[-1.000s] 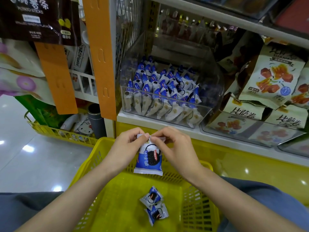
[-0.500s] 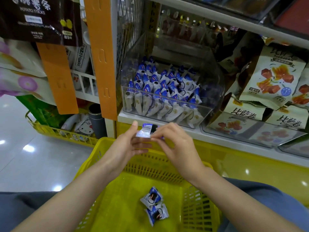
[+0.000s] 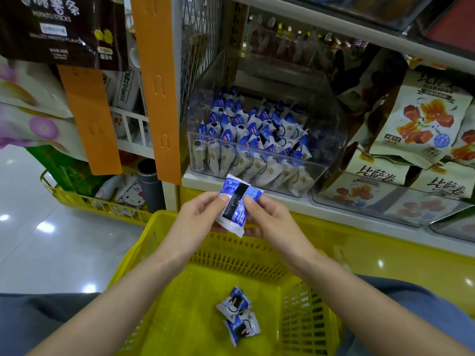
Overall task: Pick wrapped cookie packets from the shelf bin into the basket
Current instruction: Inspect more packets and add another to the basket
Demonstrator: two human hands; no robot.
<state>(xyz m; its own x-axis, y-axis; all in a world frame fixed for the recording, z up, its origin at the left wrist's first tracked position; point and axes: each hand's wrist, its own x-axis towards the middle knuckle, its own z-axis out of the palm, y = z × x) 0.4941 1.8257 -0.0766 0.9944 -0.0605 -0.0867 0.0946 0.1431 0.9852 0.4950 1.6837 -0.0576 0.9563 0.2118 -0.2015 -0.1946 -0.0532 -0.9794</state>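
Observation:
A blue and white cookie packet [image 3: 237,201] is held flat above the far rim of the yellow basket [image 3: 303,301], its back side with a black seam facing me. My left hand [image 3: 198,219] pinches its left edge and my right hand [image 3: 267,218] pinches its right edge. Two more cookie packets [image 3: 237,314] lie on the basket floor. A clear shelf bin [image 3: 326,140] just beyond my hands holds several packets of the same kind.
Bags of snacks [image 3: 421,129] fill the shelf to the right of the bin. An orange post [image 3: 154,86] stands at its left. A second yellow basket [image 3: 102,204] with goods sits on the shiny floor at left.
The packet hung upright with its front towards me, was tipped up edge-on, and now lies turned over with its back showing. Both hands kept hold of it and stayed above the basket rim.

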